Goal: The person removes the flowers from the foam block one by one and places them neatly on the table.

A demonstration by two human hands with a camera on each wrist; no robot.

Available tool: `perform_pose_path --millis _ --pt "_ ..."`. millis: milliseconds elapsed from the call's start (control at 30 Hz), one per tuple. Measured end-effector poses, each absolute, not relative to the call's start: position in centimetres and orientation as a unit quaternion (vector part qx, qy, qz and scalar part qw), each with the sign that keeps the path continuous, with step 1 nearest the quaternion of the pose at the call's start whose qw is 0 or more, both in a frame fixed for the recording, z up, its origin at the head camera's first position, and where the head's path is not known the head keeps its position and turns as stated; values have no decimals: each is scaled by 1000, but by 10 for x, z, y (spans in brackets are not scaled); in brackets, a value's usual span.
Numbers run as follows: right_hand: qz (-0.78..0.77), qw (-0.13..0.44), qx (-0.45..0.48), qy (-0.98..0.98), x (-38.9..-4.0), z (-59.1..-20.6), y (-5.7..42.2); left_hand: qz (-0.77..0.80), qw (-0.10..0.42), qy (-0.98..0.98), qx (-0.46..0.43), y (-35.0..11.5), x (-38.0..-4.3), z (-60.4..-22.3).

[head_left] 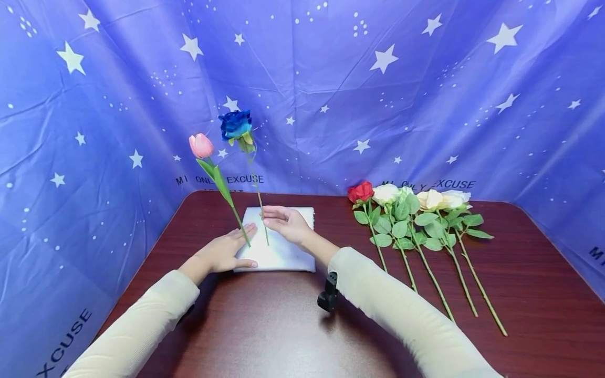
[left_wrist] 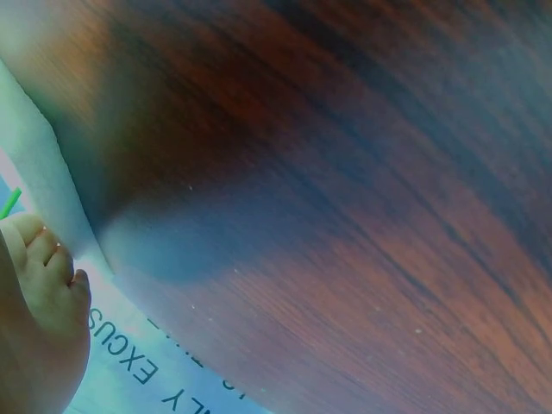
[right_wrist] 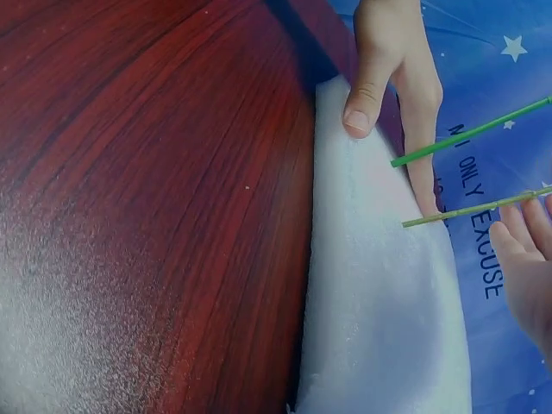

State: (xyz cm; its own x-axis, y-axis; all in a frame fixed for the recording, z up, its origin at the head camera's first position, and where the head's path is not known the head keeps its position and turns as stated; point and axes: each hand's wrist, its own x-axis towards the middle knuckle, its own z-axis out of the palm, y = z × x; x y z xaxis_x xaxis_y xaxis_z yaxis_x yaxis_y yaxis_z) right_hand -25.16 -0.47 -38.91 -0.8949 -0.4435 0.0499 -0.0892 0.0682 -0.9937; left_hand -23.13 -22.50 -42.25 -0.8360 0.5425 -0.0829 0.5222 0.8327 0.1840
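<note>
A white foam block [head_left: 288,257] lies on the table, and two flowers stand in it: a pink tulip [head_left: 201,146] leaning left and a blue rose [head_left: 236,125]. My left hand [head_left: 222,253] rests on the block's left part with thumb and fingers spread, beside the tulip stem [right_wrist: 466,135]. At the rose's thin stem [right_wrist: 470,210] is my right hand [head_left: 287,224], its fingers fairly straight and their tips touching or very near the stem. The thumb does not appear closed on it. In the left wrist view only part of the left hand [left_wrist: 52,302] shows.
To the right lie a red rose [head_left: 361,192] and several white and cream roses [head_left: 431,200], their stems toward the table's front. A blue star-patterned cloth [head_left: 321,79] hangs behind and beside the dark wooden table [head_left: 264,325].
</note>
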Motion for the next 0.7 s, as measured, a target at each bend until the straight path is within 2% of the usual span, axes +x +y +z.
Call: perform_pose_path --millis 367,700 --pt "-748 137 -160 629 -250 -400 3 81 59 955 279 -225 -231 -420" --pt "-805 122 -52 578 -252 -410 13 77 66 957 273 -224 -230 -422"
